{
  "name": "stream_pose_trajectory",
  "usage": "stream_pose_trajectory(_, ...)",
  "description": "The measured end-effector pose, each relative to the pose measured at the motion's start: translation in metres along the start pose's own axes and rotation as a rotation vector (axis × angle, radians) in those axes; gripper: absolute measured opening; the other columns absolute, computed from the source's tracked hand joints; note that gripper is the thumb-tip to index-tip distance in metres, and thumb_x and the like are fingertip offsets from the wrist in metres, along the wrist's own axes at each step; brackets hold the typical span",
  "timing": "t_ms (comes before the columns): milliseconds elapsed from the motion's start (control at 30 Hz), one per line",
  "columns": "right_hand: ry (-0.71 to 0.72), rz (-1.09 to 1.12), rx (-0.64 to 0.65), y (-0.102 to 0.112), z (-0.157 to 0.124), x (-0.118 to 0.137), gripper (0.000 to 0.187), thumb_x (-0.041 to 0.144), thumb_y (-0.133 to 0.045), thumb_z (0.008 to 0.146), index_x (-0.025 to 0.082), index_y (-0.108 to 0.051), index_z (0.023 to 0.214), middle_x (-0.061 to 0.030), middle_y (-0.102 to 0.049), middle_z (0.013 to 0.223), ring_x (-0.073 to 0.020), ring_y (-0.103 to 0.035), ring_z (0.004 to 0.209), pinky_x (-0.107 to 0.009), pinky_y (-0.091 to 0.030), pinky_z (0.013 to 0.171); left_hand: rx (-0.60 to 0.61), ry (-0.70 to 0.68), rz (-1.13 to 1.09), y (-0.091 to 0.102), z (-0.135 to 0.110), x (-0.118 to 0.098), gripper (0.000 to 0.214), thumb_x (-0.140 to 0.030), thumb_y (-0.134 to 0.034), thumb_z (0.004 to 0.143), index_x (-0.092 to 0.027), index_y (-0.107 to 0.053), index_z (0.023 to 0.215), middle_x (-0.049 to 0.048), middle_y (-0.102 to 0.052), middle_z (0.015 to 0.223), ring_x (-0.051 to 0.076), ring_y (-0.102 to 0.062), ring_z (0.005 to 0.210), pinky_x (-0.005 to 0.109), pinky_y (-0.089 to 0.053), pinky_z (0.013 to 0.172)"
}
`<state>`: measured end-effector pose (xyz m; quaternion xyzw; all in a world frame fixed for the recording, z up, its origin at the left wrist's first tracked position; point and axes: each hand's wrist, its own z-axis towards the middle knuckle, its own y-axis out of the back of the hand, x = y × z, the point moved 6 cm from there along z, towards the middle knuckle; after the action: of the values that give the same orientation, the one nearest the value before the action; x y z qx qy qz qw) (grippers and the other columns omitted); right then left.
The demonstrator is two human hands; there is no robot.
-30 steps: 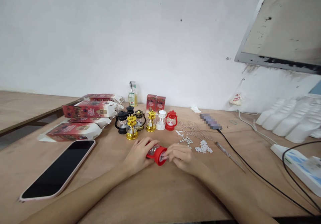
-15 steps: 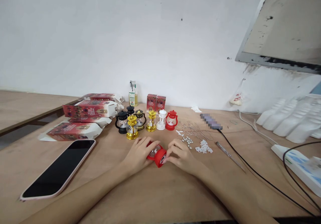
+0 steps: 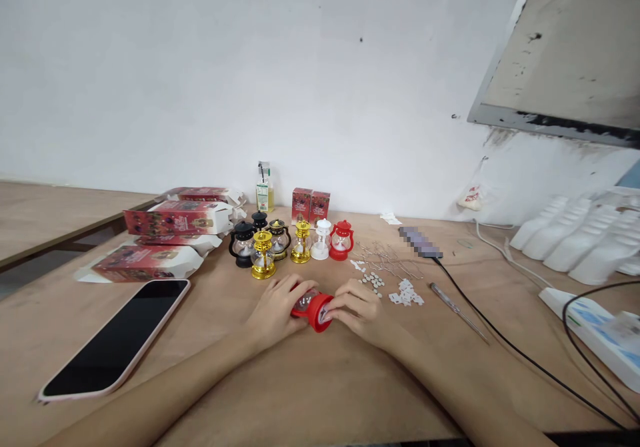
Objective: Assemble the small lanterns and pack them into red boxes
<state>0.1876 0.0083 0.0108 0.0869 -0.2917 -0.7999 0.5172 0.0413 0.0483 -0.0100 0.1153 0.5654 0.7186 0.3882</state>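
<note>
A small red lantern (image 3: 319, 313) with a clear globe lies tipped on its side, its base turned to the right. My left hand (image 3: 280, 305) is wrapped round its top and globe. At the base, the bent fingers of my right hand (image 3: 357, 308) are pressed together against the underside; whatever they pinch, if anything, is hidden. Button cells (image 3: 371, 280) and small white plastic pieces (image 3: 406, 293) lie just beyond the right hand. Past the left hand stand a gold lantern (image 3: 263, 255), a white lantern (image 3: 321, 239), another red lantern (image 3: 342, 241) and black ones (image 3: 243, 244).
A phone (image 3: 117, 340) and red printed boxes (image 3: 145, 261) lie on the left. Two small boxes (image 3: 302, 207) and a bottle (image 3: 265, 188) stand by the wall. To the right are bent wires (image 3: 387, 260), a screwdriver (image 3: 457, 310), a cabled device (image 3: 421, 242) and a power strip (image 3: 595, 333).
The red lantern's base has turned slightly to the right, showing more of its underside. My right fingers have shifted a little on it; my left hand keeps its hold.
</note>
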Motion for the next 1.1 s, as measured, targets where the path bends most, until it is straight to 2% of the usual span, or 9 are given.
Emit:
stream_pose_trajectory(133,0.080,-0.009,0.015,0.004,0.005,0.004,0.018,0.019,-0.052,0.091,0.020,-0.067,0.081,-0.0021,-0.064,0.072,-0.0124,-0.053,0.066,-0.025,-0.045,0.061,0.003,-0.015,0.010,-0.001,0.000,0.000,0.041,-0.024,-0.064,0.076,-0.022,-0.052,0.116,0.0062,-0.059,0.109,0.025,-0.056,0.102,0.036,-0.041,0.084)
stream_pose_trajectory(367,0.087,0.005,0.033,0.004,0.005,0.003,0.018,0.018,-0.053,0.090,0.019,-0.067,0.078,-0.0023,-0.062,0.073,-0.0125,-0.052,0.068,-0.025,-0.044,0.063,-0.026,-0.044,0.036,-0.003,-0.001,0.002,0.040,-0.025,-0.063,0.077,-0.022,-0.052,0.116,0.0053,-0.059,0.108,0.023,-0.056,0.100,0.034,-0.040,0.082)
stream_pose_trajectory(500,-0.074,0.079,0.031,0.001,0.003,-0.006,0.009,0.026,-0.062,0.085,0.019,-0.061,0.080,-0.0025,-0.059,0.079,-0.0141,-0.055,0.074,-0.027,-0.047,0.068,-0.019,-0.054,0.055,-0.003,-0.001,0.001,0.040,-0.026,-0.064,0.077,-0.021,-0.052,0.115,0.0057,-0.059,0.108,0.023,-0.055,0.099,0.034,-0.039,0.081)
stream_pose_trajectory(600,-0.209,0.153,0.057,-0.002,0.003,-0.013,0.020,0.032,-0.068,0.079,0.018,-0.057,0.089,-0.0033,-0.058,0.086,-0.0153,-0.057,0.078,-0.029,-0.049,0.070,-0.036,-0.091,0.092,-0.004,-0.002,0.001,0.044,-0.028,-0.066,0.076,-0.019,-0.051,0.117,0.0063,-0.059,0.107,0.023,-0.055,0.096,0.033,-0.038,0.078)
stream_pose_trajectory(700,-0.253,0.210,0.132,-0.004,0.003,-0.013,0.025,0.033,-0.069,0.078,0.018,-0.058,0.094,-0.0037,-0.059,0.090,-0.0141,-0.057,0.077,-0.028,-0.049,0.071,-0.094,-0.160,0.167,-0.007,-0.005,-0.001,0.043,-0.030,-0.067,0.077,-0.019,-0.052,0.116,0.0064,-0.059,0.103,0.023,-0.054,0.093,0.033,-0.034,0.074)
stream_pose_trajectory(767,-0.257,0.218,0.193,-0.007,0.002,-0.011,0.020,0.033,-0.067,0.080,0.018,-0.060,0.090,-0.0016,-0.060,0.083,-0.0129,-0.057,0.073,-0.026,-0.048,0.068,-0.145,-0.211,0.219,-0.009,-0.008,-0.003,0.041,-0.034,-0.067,0.077,-0.019,-0.052,0.114,0.0061,-0.060,0.101,0.023,-0.053,0.090,0.034,-0.032,0.073)
stream_pose_trajectory(900,-0.149,0.117,0.242,-0.010,-0.003,-0.007,0.015,0.031,-0.059,0.086,0.016,-0.060,0.082,-0.0007,-0.057,0.073,-0.0121,-0.052,0.065,-0.023,-0.044,0.059,-0.236,-0.278,0.292,-0.007,-0.013,-0.008,0.039,-0.030,-0.066,0.078,-0.020,-0.052,0.113,0.0060,-0.061,0.100,0.022,-0.052,0.087,0.034,-0.029,0.074)
stream_pose_trajectory(1100,0.145,-0.063,0.180,-0.011,-0.006,0.004,0.021,0.034,-0.054,0.090,0.013,-0.058,0.090,-0.0052,-0.063,0.075,-0.0135,-0.057,0.068,-0.023,-0.046,0.058,-0.266,-0.346,0.324,0.005,-0.010,-0.015,0.030,-0.018,-0.054,0.084,-0.020,-0.053,0.113,0.0059,-0.063,0.101,0.020,-0.055,0.089,0.036,-0.031,0.081)
